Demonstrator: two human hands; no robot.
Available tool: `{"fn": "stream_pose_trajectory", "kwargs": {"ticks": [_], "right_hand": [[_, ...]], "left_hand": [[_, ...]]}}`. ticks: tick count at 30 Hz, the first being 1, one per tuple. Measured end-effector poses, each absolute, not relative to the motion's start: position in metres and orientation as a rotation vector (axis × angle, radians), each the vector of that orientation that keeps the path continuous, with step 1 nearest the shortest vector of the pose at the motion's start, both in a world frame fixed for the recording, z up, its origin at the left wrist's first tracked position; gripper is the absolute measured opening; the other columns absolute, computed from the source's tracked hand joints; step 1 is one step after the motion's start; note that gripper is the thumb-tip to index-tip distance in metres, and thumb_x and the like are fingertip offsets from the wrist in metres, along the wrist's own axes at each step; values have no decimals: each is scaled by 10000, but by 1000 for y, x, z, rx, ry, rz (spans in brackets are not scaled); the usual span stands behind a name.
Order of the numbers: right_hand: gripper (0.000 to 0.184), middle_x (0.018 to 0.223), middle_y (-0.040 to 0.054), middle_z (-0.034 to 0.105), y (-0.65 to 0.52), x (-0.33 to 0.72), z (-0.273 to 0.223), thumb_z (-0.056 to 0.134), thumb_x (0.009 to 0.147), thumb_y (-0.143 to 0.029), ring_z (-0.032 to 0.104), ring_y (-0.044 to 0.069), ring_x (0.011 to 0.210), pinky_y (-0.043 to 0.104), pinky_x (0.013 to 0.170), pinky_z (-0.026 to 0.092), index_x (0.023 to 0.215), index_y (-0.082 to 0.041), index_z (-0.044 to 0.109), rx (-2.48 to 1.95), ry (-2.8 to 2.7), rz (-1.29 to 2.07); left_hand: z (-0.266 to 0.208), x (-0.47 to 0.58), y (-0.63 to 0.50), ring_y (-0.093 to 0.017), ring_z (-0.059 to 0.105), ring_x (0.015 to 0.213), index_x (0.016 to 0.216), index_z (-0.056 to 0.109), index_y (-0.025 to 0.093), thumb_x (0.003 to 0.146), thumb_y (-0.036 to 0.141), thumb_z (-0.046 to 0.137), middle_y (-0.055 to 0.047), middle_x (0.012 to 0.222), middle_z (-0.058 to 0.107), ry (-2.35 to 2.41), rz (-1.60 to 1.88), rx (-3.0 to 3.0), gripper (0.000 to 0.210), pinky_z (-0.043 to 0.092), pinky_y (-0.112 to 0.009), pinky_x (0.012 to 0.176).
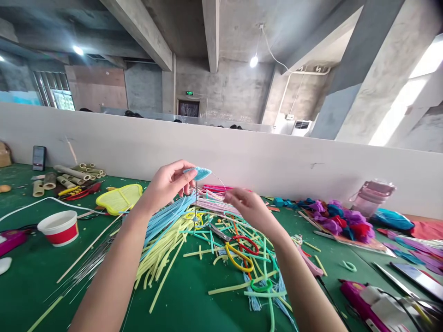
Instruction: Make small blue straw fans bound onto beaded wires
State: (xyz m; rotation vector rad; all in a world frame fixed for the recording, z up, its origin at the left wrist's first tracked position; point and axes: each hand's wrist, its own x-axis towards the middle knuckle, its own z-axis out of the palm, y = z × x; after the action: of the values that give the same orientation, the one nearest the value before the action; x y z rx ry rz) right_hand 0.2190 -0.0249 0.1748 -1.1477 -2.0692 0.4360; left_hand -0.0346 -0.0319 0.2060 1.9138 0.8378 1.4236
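Observation:
My left hand is raised over the table, thumb and fingers pinching a small light-blue petal-shaped piece. A thin dark stem runs straight down below that piece. From its tip a fine pale thread curves across to my right hand, whose fingers are pinched together at the thread's end. Beneath both hands lie bundles of light-blue fuzzy stems and pale-yellow fuzzy stems. Scissors with red and yellow handles rest among loose green and yellow strips.
A paper cup, yellow tray and bamboo tubes stand on the left. To the right are purple and red fabric pieces, a pink bottle and a power strip. A white partition closes off the back.

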Motion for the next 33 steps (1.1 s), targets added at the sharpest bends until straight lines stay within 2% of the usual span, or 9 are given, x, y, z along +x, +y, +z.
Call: {"fn": "stream_pose_trajectory", "kwargs": {"ticks": [4,8,10,15,19,23,27,30,33], "right_hand": [[390,979,73,755,-46,195,190,539,955,-522,689,199,949,311,824,526,1093,-190,689,-799,-1718,710],[312,762,43,726,-51,184,187,677,877,-483,638,140,683,261,635,499,855,-173,704,-764,-1665,815],[308,697,26,695,-47,185,184,702,860,-471,588,116,610,246,582,477,810,-167,696,-764,-1617,842],[286,696,7,658,-35,192,179,755,813,-446,597,111,645,216,564,505,793,-167,695,-705,-1433,1030],[304,720,-3,650,-34,191,179,780,785,-453,601,103,655,180,520,522,883,-174,706,-674,-1264,1173],[326,746,7,677,-39,191,183,748,821,-467,642,107,685,180,567,573,977,-185,698,-627,-1181,1303],[231,821,26,714,-41,192,183,739,845,-408,687,129,748,231,668,608,917,-193,691,-609,-1229,1397],[214,907,32,727,-40,192,180,721,865,-399,694,134,810,256,748,600,950,-202,710,-641,-1304,1336],[254,895,30,721,-40,195,180,681,888,-451,672,132,817,251,749,570,919,-202,723,-692,-1414,1164]], "left_hand": [[208,-29,-43,-108,561,583,1018,708,194,889,434,675,7,680,606,920,1394,2032,275,484,-202,543],[207,-21,-47,-114,577,601,1025,707,198,891,454,666,-12,747,649,912,1356,2075,292,485,-207,546],[205,-18,-41,-119,585,623,1029,695,198,890,448,668,-17,765,660,887,1365,2061,288,480,-206,554],[193,-12,-13,-114,584,624,974,660,177,911,476,623,-16,761,634,793,1401,1889,307,468,-206,557],[188,-7,-3,-56,472,497,969,671,173,904,479,626,11,744,567,824,1471,1724,315,338,-168,425],[191,-6,-9,-40,421,438,965,692,183,889,472,650,18,711,552,855,1523,1704,302,270,-163,368],[195,-11,-12,-37,397,429,933,715,180,888,442,662,18,678,555,880,1521,1772,271,293,-167,379],[198,-14,-14,-42,393,432,925,728,178,888,428,663,16,658,564,942,1545,1821,261,310,-173,394],[202,-14,-24,-62,413,453,937,747,184,884,425,665,15,633,571,1009,1589,1920,260,339,-182,413]]}}
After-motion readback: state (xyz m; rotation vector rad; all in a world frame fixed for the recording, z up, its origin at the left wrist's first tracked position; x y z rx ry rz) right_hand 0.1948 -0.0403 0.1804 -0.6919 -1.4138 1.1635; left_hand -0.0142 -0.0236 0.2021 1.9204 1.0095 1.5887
